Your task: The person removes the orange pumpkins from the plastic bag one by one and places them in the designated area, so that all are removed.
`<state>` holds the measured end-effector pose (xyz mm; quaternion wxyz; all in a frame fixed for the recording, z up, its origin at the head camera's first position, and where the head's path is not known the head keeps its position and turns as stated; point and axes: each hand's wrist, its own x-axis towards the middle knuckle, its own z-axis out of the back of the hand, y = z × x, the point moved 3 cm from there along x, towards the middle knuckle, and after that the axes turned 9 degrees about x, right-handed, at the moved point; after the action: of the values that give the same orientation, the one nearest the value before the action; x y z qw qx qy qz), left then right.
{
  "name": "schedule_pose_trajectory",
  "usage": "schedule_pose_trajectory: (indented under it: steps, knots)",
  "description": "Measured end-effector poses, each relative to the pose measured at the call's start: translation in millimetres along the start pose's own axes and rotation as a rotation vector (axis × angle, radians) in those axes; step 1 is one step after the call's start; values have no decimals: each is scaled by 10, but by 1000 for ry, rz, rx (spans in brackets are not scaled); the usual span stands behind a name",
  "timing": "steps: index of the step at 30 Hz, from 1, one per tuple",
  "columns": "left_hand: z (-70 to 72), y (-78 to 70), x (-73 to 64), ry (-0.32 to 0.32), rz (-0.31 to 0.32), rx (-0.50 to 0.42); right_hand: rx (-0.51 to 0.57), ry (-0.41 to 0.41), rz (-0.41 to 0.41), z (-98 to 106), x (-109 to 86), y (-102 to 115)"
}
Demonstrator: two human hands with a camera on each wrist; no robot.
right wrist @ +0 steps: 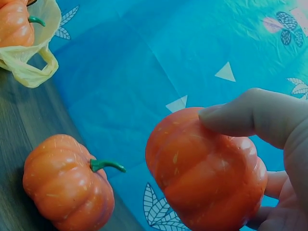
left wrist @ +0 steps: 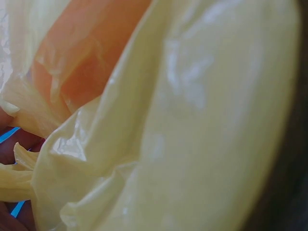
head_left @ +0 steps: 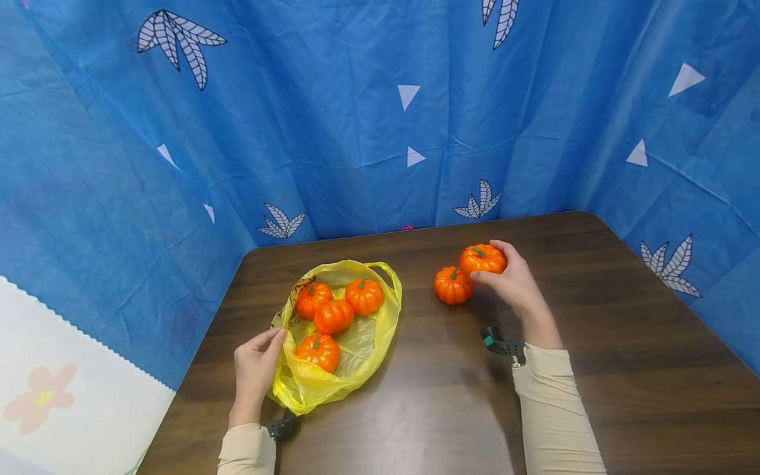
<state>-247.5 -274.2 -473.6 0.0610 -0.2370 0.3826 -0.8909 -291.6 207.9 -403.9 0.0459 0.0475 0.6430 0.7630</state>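
Observation:
A yellow plastic bag lies spread wide at its mouth on the left of the table, with several small orange pumpkins inside. My left hand pinches the bag's left rim between thumb and fingers. In the left wrist view the crumpled bag fills most of the picture, and the fingers are mostly hidden. My right hand holds an orange pumpkin between thumb and fingers, apparently raised above the table. Just left of it, another pumpkin with a green stem rests on the table.
The brown wooden table meets a blue patterned curtain at the back and sides. A loop handle of the bag sticks up at its right rear. White cloth with a flower print hangs at the left.

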Motion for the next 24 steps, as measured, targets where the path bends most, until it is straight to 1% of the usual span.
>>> schedule_pose_trajectory:
  steps: [5,17,24]
  knots:
    - [-7,-8,5,3,-4,1,-18,-1,13,30,4,-21]
    - [-18,0,8,-8,-21,6,-53,64,-8,111,17,-99]
    - [-14,-7,5,-45,-55,26,-49,78,-17,151,3,-137]
